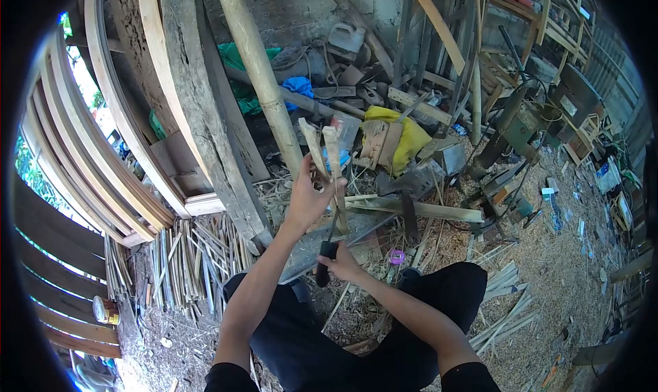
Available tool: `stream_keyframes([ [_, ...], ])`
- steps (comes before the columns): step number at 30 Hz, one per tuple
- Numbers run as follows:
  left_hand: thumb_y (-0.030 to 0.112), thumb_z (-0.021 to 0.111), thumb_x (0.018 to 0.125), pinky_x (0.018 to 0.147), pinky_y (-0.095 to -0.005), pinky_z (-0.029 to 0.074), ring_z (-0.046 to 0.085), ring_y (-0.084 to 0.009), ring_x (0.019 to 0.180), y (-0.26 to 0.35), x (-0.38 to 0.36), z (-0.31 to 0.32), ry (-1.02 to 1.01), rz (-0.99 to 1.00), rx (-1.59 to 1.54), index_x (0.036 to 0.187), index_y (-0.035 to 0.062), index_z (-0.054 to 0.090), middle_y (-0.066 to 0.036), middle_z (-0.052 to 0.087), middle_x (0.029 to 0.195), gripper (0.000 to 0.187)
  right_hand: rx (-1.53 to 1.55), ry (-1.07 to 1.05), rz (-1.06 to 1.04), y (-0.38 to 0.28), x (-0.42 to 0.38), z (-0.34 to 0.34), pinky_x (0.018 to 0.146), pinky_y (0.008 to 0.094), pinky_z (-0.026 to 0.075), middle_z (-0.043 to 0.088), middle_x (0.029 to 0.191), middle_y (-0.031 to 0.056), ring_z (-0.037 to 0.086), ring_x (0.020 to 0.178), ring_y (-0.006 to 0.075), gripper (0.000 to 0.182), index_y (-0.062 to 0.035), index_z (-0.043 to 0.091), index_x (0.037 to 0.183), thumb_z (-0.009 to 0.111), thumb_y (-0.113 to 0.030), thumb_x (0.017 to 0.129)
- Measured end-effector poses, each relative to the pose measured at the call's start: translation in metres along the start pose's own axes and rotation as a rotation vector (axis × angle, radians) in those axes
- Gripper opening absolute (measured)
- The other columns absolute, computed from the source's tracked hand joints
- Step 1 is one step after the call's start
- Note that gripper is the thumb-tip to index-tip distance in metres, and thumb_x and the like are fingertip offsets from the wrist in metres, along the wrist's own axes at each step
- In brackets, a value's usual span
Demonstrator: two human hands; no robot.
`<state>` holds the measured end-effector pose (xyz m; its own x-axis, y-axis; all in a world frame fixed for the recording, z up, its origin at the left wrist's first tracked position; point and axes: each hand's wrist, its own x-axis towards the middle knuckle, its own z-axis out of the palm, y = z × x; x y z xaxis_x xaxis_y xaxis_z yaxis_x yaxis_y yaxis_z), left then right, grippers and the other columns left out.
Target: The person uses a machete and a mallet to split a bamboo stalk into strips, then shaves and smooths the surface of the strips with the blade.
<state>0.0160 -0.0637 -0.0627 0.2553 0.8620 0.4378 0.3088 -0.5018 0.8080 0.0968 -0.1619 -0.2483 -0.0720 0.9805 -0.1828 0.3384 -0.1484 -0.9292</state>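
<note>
My left hand (312, 198) grips a pale carved piece of wood (332, 148), its upper end forked into two prongs, held upright before me. Around the black handle (323, 275) of a hand tool, my right hand (345, 263) is closed. The tool's narrow metal blade (334, 226) points up along the lower part of the wood; its exact kind I cannot tell. Below and beyond both hands lies a low board (373, 222). A dark flat metal tool (409, 217) rests across a wooden batten (439, 210) to the right.
A pink tape measure (397, 256) lies by my right knee. Thin wood strips (192, 265) are heaped at left, beside a thick timber post (199, 83). A yellow sack (411, 141) and a green machine (510, 128) stand farther off. Shavings (548, 275) cover the floor.
</note>
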Motion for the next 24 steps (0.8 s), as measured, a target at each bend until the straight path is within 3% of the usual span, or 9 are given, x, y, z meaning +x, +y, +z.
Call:
stream_keyframes([
  [2,0.024,0.077,0.078,0.077,-0.0347,0.049,0.060,-0.0217,0.086,0.002,-0.002,0.000,0.028,-0.019,0.000,0.130,-0.0027,0.038,-0.014,0.061,0.100,0.070,0.184,-0.053,0.066,-0.014,-0.004,0.006,0.067,0.0383,0.053,0.057,0.097,0.0211,0.063,0.088,0.0273,0.066,0.0085,0.031,0.121,0.073,-0.026,0.083],
  [5,0.026,0.077,0.078,0.090,-0.0389,0.051,0.061,-0.0299,0.104,0.004,0.000,-0.001,-0.064,-0.122,0.071,0.129,-0.0041,0.038,-0.021,0.056,0.117,0.071,0.353,0.074,0.061,-0.013,0.006,0.024,0.058,0.0341,0.052,0.058,0.096,0.0183,0.063,0.083,0.0214,0.061,0.0050,0.032,0.121,0.073,-0.017,0.082],
  [9,0.036,0.072,0.082,0.091,-0.0396,0.049,0.060,-0.0339,0.107,-0.010,-0.002,-0.008,-0.131,-0.033,0.185,0.133,-0.0050,0.036,-0.025,0.053,0.121,0.075,0.330,0.072,0.116,-0.014,0.010,0.028,0.058,0.0349,0.053,0.059,0.095,0.0152,0.062,0.082,0.0206,0.060,0.0047,0.034,0.120,0.074,-0.019,0.082],
  [11,0.047,0.063,0.086,0.088,-0.0400,0.048,0.061,-0.0344,0.105,-0.031,-0.010,-0.016,-0.290,-0.050,0.301,0.132,-0.0045,0.039,-0.026,0.057,0.116,0.073,0.379,0.138,0.046,-0.001,0.017,0.032,0.065,0.0342,0.053,0.060,0.093,0.0130,0.061,0.084,0.0202,0.056,0.0053,0.037,0.117,0.073,-0.019,0.082],
  [13,0.053,0.055,0.089,0.085,-0.0392,0.048,0.063,-0.0324,0.100,-0.076,-0.026,-0.022,-0.494,-0.360,0.245,0.132,-0.0010,0.043,-0.024,0.062,0.108,0.070,0.418,0.141,0.003,0.007,0.022,0.030,0.070,0.0343,0.053,0.060,0.095,0.0134,0.061,0.087,0.0210,0.054,0.0055,0.039,0.116,0.074,-0.019,0.082],
  [15,0.049,0.051,0.093,0.084,-0.0379,0.048,0.065,-0.0309,0.095,-0.086,-0.048,-0.025,-0.717,-0.456,0.403,0.132,0.0033,0.044,-0.020,0.066,0.101,0.061,0.468,0.142,-0.037,0.001,0.019,0.021,0.075,0.0344,0.052,0.061,0.097,0.0138,0.062,0.090,0.0218,0.053,0.0058,0.041,0.115,0.074,-0.019,0.081],
  [18,0.041,0.049,0.095,0.083,-0.0377,0.048,0.065,-0.0307,0.094,-0.120,-0.093,-0.003,-0.551,-0.377,0.169,0.128,0.0033,0.048,-0.018,0.066,0.102,0.051,0.305,0.139,0.002,-0.024,0.012,0.002,0.083,0.0353,0.050,0.063,0.100,0.0156,0.063,0.094,0.0253,0.046,0.0060,0.043,0.113,0.071,-0.016,0.083],
  [22,0.042,0.050,0.093,0.091,-0.0427,0.046,0.060,-0.0394,0.103,-0.116,-0.113,0.021,-0.350,-0.417,0.216,0.125,0.0078,0.054,-0.022,0.062,0.113,0.047,0.121,0.157,-0.007,-0.023,0.008,0.000,0.081,0.0401,0.050,0.063,0.102,0.0207,0.063,0.096,0.0332,0.040,0.0067,0.043,0.112,0.064,-0.015,0.085],
  [24,0.038,0.051,0.093,0.090,-0.0449,0.047,0.060,-0.0413,0.101,-0.117,-0.115,0.024,-0.277,-0.307,0.334,0.123,0.0089,0.055,-0.023,0.063,0.108,0.042,0.078,0.185,-0.010,-0.029,0.002,0.001,0.080,0.0418,0.050,0.063,0.100,0.0231,0.063,0.094,0.0363,0.039,0.0066,0.044,0.111,0.062,-0.015,0.085],
])
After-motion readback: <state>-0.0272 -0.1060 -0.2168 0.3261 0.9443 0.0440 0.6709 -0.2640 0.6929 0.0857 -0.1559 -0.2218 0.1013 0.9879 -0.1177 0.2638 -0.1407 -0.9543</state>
